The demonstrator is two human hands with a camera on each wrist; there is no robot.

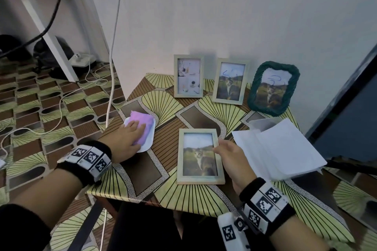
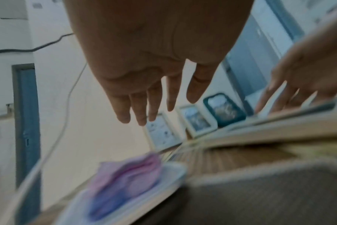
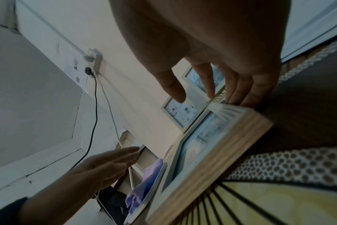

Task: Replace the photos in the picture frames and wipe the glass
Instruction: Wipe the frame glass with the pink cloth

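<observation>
A pale wooden picture frame with a cat photo lies flat, glass up, on the middle of the table. My right hand is open beside it, and its fingertips touch the frame's right edge near the far corner. A pink-purple cloth lies bunched on a white plate at the table's left edge. Flat and open, my left hand hovers over the cloth with straight fingers. The left wrist view is blurred.
Three frames stand against the wall: a pale one with a light collage, a pale one with a scribbled cat photo and a green woven one. A stack of white papers lies at the right. Cables hang off the left side.
</observation>
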